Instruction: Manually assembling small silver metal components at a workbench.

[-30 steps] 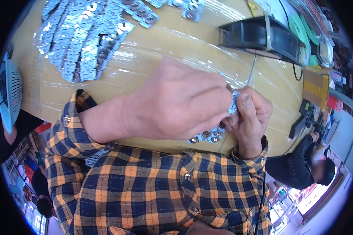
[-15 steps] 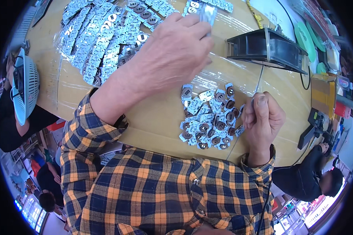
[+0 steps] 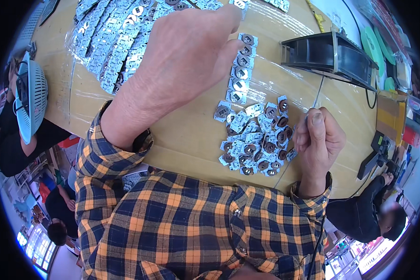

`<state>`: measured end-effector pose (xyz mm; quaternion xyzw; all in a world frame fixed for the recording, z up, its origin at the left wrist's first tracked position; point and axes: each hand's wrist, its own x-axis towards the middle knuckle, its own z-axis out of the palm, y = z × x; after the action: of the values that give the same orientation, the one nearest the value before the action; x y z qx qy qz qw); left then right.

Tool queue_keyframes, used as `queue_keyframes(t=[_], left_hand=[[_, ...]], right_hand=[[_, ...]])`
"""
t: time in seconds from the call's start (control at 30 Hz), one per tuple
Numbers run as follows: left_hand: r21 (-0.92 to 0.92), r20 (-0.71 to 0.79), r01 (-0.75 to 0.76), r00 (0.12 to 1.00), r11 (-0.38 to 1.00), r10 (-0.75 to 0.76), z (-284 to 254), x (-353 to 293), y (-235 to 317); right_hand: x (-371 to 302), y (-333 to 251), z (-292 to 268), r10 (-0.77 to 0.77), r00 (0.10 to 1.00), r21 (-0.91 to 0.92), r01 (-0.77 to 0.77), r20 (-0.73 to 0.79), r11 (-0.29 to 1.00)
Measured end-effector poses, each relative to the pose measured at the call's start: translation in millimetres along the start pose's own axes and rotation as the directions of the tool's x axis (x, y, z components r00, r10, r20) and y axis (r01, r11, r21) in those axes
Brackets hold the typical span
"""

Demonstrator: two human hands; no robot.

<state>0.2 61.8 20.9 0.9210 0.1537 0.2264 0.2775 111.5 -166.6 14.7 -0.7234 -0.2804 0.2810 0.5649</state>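
Observation:
My left hand (image 3: pixel 191 53) reaches over the far middle of the table, thumb and forefinger apart. Its thumb tip is at the edge of a strip of light-blue circuit boards with round metal discs (image 3: pixel 241 70), which lies lengthwise below the fingertips. More boards (image 3: pixel 239 3) show beside the forefinger; the other fingers are partly hidden. Closed at the right is my right hand (image 3: pixel 321 133), its thumb pressed on the curled fingers; what it pinches, if anything, cannot be made out. Beside it lies a loose heap of small disc-bearing boards (image 3: pixel 254 140).
Many rows of joined circuit boards (image 3: pixel 105 39) cover the table's far left. A black fan-like frame (image 3: pixel 329 58) stands at the far right, near a cardboard box (image 3: pixel 388 112). A light-blue basket (image 3: pixel 31 98) is at the left edge. Other people sit on both sides.
My left hand has moved left, and the strip, blurred at its fingers before, now lies in full view on the table. My right hand stays closed beside the heap.

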Motion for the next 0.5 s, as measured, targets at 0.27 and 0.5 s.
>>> queue_keyframes(t=[0.27, 0.5], left_hand=[[0.183, 0.023, -0.039, 0.999, 0.982, 0.035, 14.9, -7.3, 2.6], [0.234, 0.019, 0.016, 1.000, 0.972, -0.021, 24.7, -11.1, 3.5]], right_hand=[[-1.5, -0.2, -0.2, -0.015, 1.000, -0.021, 0.015, 0.001, 1.000], [-1.8, -1.7, 4.7, -0.031, 0.999, -0.023, 0.031, 0.016, 0.999]])
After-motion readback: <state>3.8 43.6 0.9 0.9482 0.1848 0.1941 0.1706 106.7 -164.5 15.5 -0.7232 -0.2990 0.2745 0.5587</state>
